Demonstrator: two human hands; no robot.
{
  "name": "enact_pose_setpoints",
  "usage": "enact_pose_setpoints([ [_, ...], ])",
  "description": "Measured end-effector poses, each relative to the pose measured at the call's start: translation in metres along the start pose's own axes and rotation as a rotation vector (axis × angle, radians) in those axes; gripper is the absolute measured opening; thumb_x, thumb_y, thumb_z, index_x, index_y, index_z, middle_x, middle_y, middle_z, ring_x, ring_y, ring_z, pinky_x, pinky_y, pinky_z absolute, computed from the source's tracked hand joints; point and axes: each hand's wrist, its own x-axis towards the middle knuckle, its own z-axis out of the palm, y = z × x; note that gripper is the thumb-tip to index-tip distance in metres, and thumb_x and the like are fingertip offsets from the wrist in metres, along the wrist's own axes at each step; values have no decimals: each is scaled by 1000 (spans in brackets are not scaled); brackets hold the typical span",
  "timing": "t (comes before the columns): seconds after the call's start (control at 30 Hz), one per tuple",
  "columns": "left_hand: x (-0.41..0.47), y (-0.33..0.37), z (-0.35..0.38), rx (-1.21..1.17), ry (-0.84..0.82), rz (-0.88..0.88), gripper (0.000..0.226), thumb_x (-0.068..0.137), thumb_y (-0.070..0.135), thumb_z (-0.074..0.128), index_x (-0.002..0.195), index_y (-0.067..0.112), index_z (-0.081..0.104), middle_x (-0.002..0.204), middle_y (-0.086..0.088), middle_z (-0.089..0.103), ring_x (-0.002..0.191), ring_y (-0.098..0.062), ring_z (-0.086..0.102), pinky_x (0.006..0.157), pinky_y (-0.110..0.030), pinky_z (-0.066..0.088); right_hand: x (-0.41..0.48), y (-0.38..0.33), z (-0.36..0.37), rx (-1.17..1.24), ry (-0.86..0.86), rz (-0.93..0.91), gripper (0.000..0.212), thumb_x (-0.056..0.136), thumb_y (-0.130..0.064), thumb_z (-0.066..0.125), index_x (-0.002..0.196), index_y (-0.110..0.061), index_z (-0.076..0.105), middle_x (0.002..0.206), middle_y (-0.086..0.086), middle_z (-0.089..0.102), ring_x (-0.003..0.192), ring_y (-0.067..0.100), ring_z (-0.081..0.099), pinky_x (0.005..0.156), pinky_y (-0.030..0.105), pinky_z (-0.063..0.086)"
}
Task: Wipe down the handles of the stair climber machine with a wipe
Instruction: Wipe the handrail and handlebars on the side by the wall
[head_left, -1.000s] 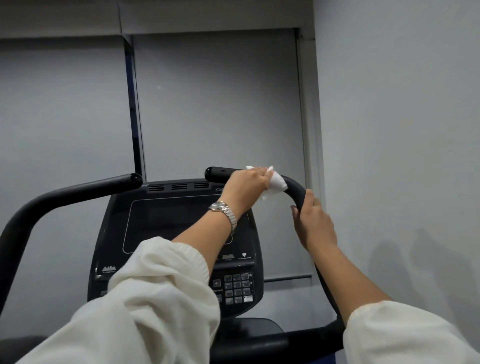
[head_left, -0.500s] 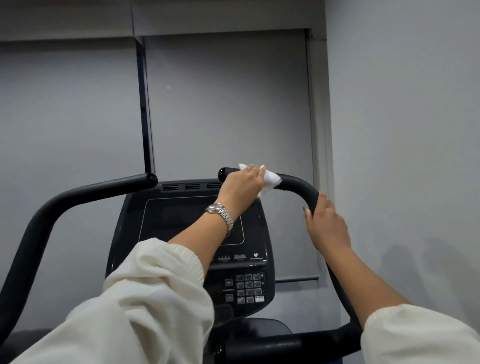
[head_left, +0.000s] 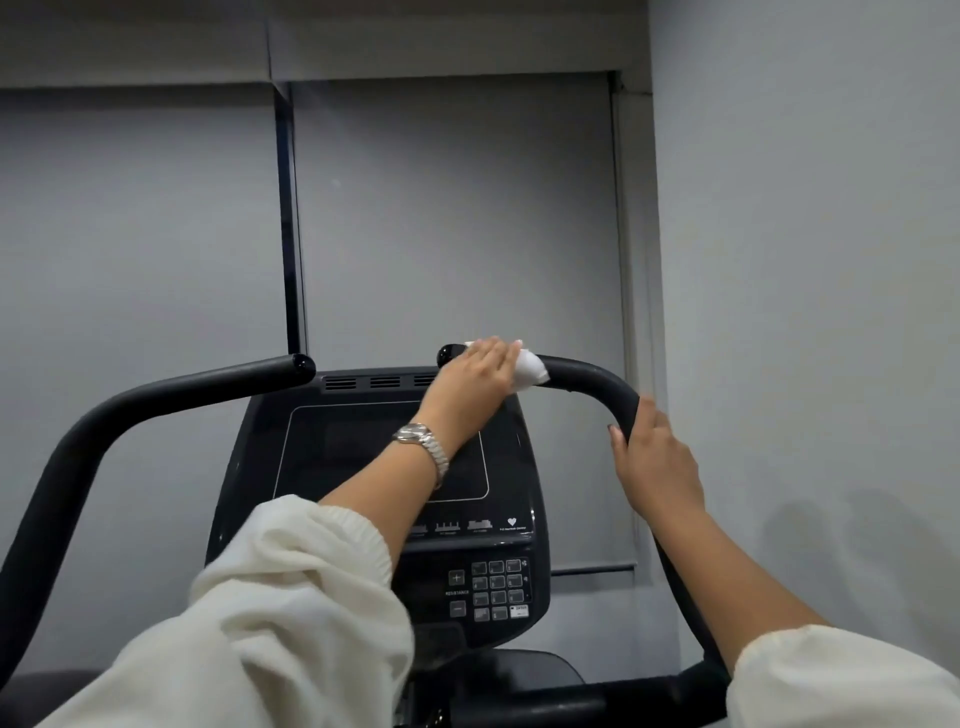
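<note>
The black right handle of the stair climber curves from a rounded tip down along the right side. My left hand, a silver watch on its wrist, wraps a white wipe around the handle near the tip. Most of the wipe is hidden under my fingers. Lower on the bend, my right hand grips the same handle. The black left handle arches untouched on the left.
The machine's black console, with a dark screen and a keypad, stands between the handles under my left forearm. Grey blinds hang behind the machine. A grey wall runs close along the right.
My left hand has slid the wipe along the right handle toward its tip. The right hand has kept its grip on the bend. The camera has turned slightly left.
</note>
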Motion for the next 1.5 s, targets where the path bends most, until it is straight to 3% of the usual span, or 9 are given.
enact_pose_setpoints([
  [0.13, -21, -37, -6, 68, 72, -5, 58, 62, -5, 80, 117, -9, 60, 103, -22, 68, 94, -33, 68, 85, -41, 54, 0, 0, 0, -30, 0, 1, 52, 99, -37, 39, 138, -4, 26, 108, 18, 56, 74, 33, 63, 56, 38, 50],
  [0.33, -7, -42, 6, 151, 68, 137, 50, 71, 17, 81, 111, -8, 64, 97, -19, 69, 88, -31, 70, 77, -39, 58, 0, 0, 2, -79, 12, -1, 53, 100, -37, 38, 138, -2, 27, 105, 17, 56, 72, 32, 63, 52, 33, 45],
  [0.47, 13, -25, 9, 144, 84, 248, 51, 66, 29, 85, 104, 0, 69, 88, -10, 72, 78, -21, 71, 62, -27, 56, 0, -1, 2, -69, 20, 6, 52, 99, -37, 39, 137, -4, 28, 106, 16, 56, 73, 33, 63, 55, 35, 47],
  [0.57, 29, -4, 17, 131, 110, 284, 52, 65, 30, 85, 104, 0, 68, 84, -9, 71, 73, -20, 71, 54, -28, 56, 0, 0, 2, -72, 22, 7, 51, 100, -36, 39, 138, -4, 28, 107, 16, 55, 75, 33, 63, 54, 33, 43],
  [0.77, 55, 40, 28, 107, 100, 328, 51, 63, 34, 86, 101, 4, 70, 80, -5, 71, 68, -16, 70, 51, -24, 53, 1, -1, 2, -93, 18, 17, 47, 99, -35, 41, 135, -5, 32, 107, 16, 56, 77, 35, 63, 55, 32, 38],
  [0.97, 55, 42, 26, 75, 79, 302, 48, 60, 24, 87, 100, 3, 69, 76, -6, 70, 64, -17, 68, 48, -25, 51, 1, -1, 2, -72, 23, 7, 47, 99, -34, 42, 135, -4, 32, 107, 17, 57, 76, 35, 62, 55, 32, 38],
  [1.13, 39, 19, 14, 84, 44, 232, 41, 58, 21, 86, 93, 8, 69, 68, -2, 66, 57, -15, 65, 43, -23, 46, 0, 0, 3, -27, 31, -7, 47, 99, -36, 40, 133, -6, 30, 103, 18, 57, 73, 34, 61, 57, 41, 51],
  [1.27, 26, -5, 10, 88, -6, 189, 32, 65, 15, 81, 92, 6, 66, 73, -5, 67, 62, -19, 67, 47, -27, 49, 0, 0, 2, -18, 30, 0, 49, 99, -37, 40, 135, -5, 29, 102, 19, 57, 71, 34, 61, 55, 38, 49],
  [1.5, 3, -35, -5, 148, -64, 108, 33, 55, 12, 85, 81, 10, 65, 67, -1, 64, 55, -16, 64, 41, -23, 45, 0, -2, 1, -35, 13, 16, 51, 99, -35, 41, 135, -3, 27, 106, 19, 55, 76, 38, 61, 58, 40, 48],
])
